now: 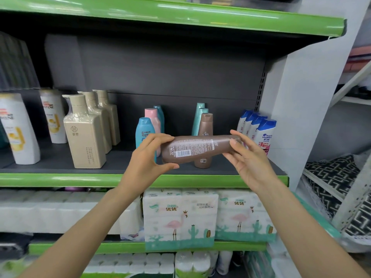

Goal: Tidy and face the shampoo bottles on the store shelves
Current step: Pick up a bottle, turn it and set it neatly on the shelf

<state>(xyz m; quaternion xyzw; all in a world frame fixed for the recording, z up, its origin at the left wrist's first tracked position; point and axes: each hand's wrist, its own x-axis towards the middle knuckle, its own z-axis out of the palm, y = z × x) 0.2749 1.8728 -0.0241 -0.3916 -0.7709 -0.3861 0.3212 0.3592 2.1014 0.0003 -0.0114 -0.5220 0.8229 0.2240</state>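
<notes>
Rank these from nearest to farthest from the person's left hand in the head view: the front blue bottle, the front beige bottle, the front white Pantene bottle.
From the left hand:
1. Blue bottle, just behind the fingers.
2. Beige bottle, farther left.
3. White Pantene bottle, at the shelf's far left.

One head-worn view faces forward, slightly down, close to the shelf (140, 180).

Held brown bottle (198, 148) hides another's middle, seemingly.
</notes>
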